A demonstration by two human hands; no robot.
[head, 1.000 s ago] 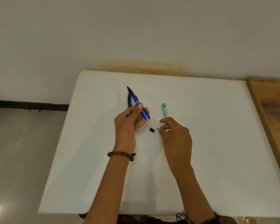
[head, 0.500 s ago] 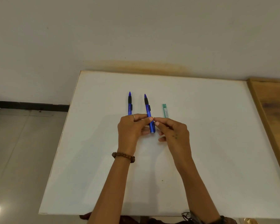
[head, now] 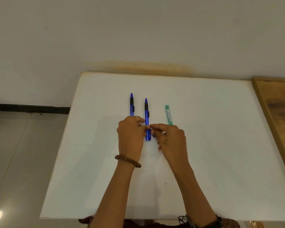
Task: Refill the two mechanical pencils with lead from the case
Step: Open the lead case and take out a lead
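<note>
Two blue mechanical pencils lie side by side on the white table (head: 204,162), tips pointing away from me. My left hand (head: 131,137) covers the rear of the left pencil (head: 131,104) and pinches the barrel of the right pencil (head: 146,111) from the left. From the right, my right hand (head: 170,140) brings its curled index finger and thumb against the same barrel. This pencil's rear end shows between my hands. A sliver of a small black cap (head: 153,136) peeks out under my right fingers. The green lead case (head: 168,115) lies flat just right of the pencils, beyond my right hand.
A wooden board (head: 276,122) borders the table on the right. The wall stands right behind the table's far edge. Tiled floor (head: 23,153) lies beyond the left edge.
A second ago my left hand held the right pencil up at an angle, away from my right hand. The pencil now lies flat beside the other, with both hands on its barrel.
</note>
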